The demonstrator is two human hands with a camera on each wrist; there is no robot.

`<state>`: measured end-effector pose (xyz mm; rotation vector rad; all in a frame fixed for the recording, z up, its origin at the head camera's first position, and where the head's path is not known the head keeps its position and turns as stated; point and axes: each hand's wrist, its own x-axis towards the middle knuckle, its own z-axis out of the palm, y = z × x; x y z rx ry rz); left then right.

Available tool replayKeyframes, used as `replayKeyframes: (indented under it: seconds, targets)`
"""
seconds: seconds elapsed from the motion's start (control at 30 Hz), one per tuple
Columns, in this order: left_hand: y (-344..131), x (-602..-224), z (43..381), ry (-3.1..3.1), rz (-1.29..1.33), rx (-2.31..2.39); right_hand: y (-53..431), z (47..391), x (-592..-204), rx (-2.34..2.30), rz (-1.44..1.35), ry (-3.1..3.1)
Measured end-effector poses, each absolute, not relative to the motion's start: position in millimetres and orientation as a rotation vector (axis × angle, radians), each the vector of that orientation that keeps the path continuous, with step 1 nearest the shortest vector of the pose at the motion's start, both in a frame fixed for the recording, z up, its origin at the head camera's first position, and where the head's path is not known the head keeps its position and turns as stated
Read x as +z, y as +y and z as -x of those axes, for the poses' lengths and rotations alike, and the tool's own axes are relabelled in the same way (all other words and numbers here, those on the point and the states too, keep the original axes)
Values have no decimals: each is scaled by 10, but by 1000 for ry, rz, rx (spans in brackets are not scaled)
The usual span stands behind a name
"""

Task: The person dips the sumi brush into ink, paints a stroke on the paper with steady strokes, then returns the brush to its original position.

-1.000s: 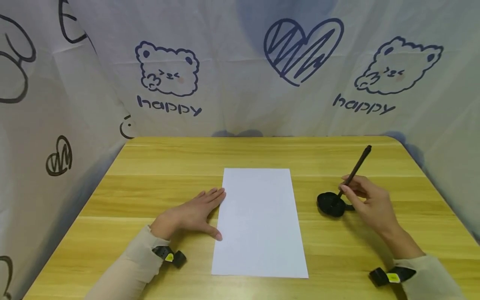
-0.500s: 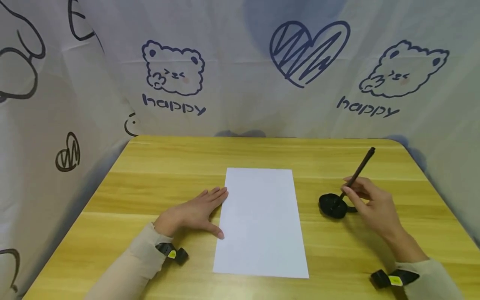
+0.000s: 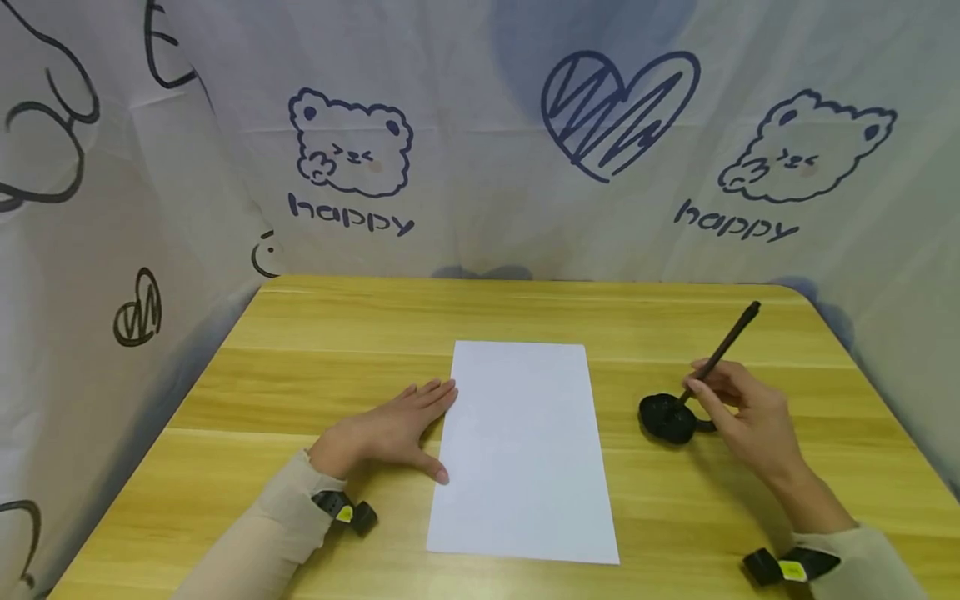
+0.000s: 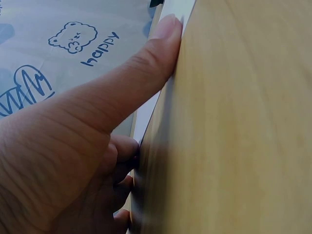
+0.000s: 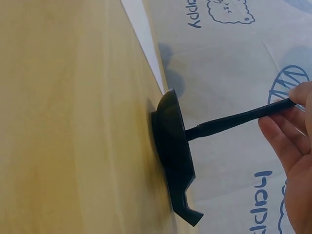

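Note:
A plain white sheet of paper (image 3: 525, 467) lies upright on the table. My left hand (image 3: 393, 432) rests flat at its left edge, fingers spread; the thumb (image 4: 163, 41) touches the border of the sheet. To the right of the paper sits a small black ink dish (image 3: 666, 419) with a short curved handle. My right hand (image 3: 750, 417) pinches a dark slender brush (image 3: 723, 352) between thumb and fingers. The brush leans to the upper right, its lower end down in the dish, where the tip is hidden by the rim (image 5: 184, 117) in the right wrist view.
The wooden table (image 3: 337, 325) has rounded far corners. Behind it and on the left hangs a pale cloth (image 3: 480, 167) printed with hearts and bear faces. Each wrist wears a black strap with a small camera, such as the left wrist camera (image 3: 363, 518).
The brush leans slightly further to the right, its lower end still in the dish. The left hand keeps its place on the paper; the head view has shifted a little.

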<state>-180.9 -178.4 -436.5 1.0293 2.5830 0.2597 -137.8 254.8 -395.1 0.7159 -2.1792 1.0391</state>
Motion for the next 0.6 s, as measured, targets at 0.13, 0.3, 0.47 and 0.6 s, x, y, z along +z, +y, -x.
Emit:
replayKeyframes:
  seconds: [0.13, 0.3, 0.47, 0.6]
  targets:
    - [-1782, -4376, 1813, 2583, -1032, 256, 2619, 1434, -4083, 1026, -705, -2227]
    - [-1788, -4379, 1819, 2584, -1025, 253, 2698, 1467, -4169, 989, -670, -2263]
    - [-1786, -4380, 1819, 2576, -1028, 259, 2683, 1433, -4070, 1032, -636, -2206]
    - [-1782, -4378, 1831, 2577, -1033, 256, 2632, 1398, -3936, 1109, -625, -2131]
